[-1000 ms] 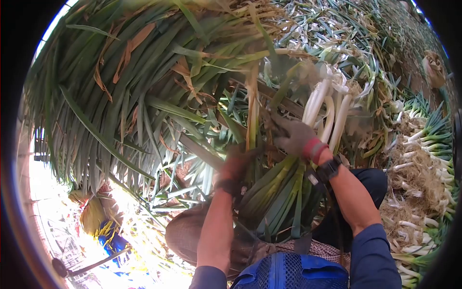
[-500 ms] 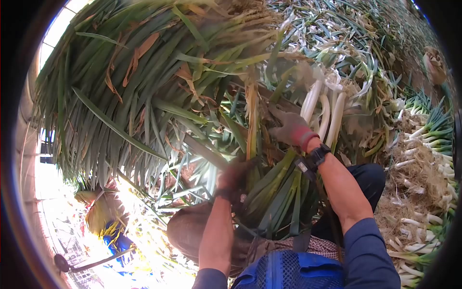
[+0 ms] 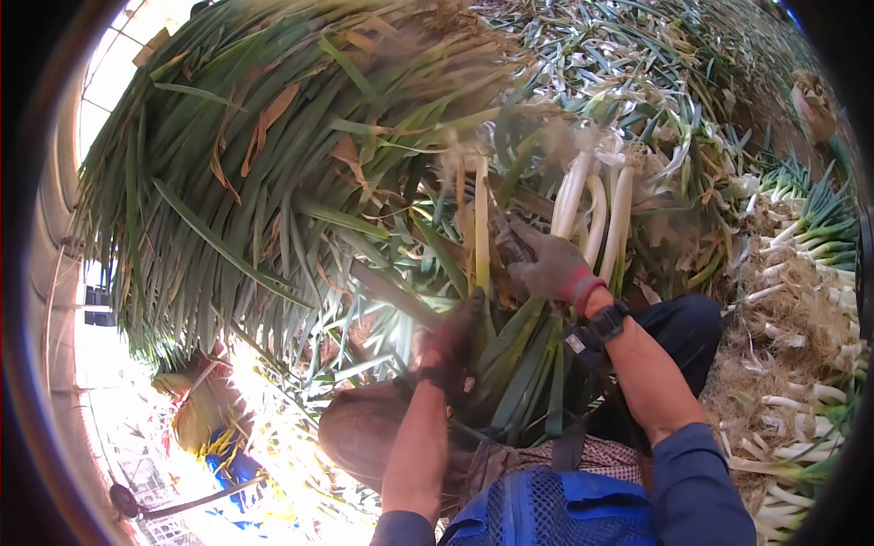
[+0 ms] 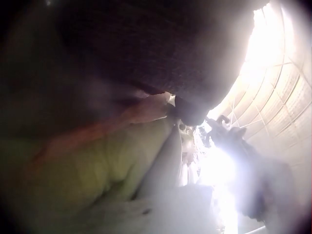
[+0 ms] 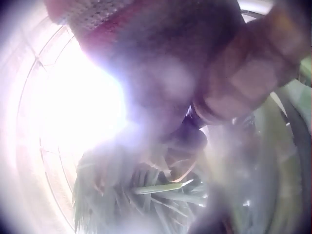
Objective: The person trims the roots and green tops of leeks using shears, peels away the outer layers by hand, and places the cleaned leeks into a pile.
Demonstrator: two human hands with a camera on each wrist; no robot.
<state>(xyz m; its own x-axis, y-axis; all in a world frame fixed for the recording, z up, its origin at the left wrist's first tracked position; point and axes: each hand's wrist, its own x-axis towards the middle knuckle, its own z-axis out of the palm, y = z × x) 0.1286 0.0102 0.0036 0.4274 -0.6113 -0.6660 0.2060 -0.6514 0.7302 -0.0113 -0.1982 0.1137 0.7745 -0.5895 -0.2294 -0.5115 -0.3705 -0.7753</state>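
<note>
My gloved left hand (image 3: 455,328) grips a green onion (image 3: 482,227) low on its stalk, which stands upright with its root end away from me. In my gloved right hand (image 3: 551,264) is a dark tool that looks like an air blow gun (image 3: 514,238), its tip close beside the stalk. The stalk's pale yellow-white length shows, and its top end is blurred. Several white-stemmed green onions (image 3: 571,196) lie just right of my right hand, their green leaves (image 3: 533,364) spreading over my lap. Both wrist views are dim and glare-washed; the right wrist view shows curled glove fingers.
A big heap of unpeeled green onions (image 3: 246,182) rises at the left. Leaf scraps (image 3: 628,64) cover the ground ahead. Along the right lie rows of green onions with hairy roots (image 3: 774,364). A grey bar (image 3: 391,291) is by my left hand.
The stalk in my left hand showed brown, dry outer leaves; now it looks pale and cleaner, with its top blurred. My right hand has turned the tool toward the stalk.
</note>
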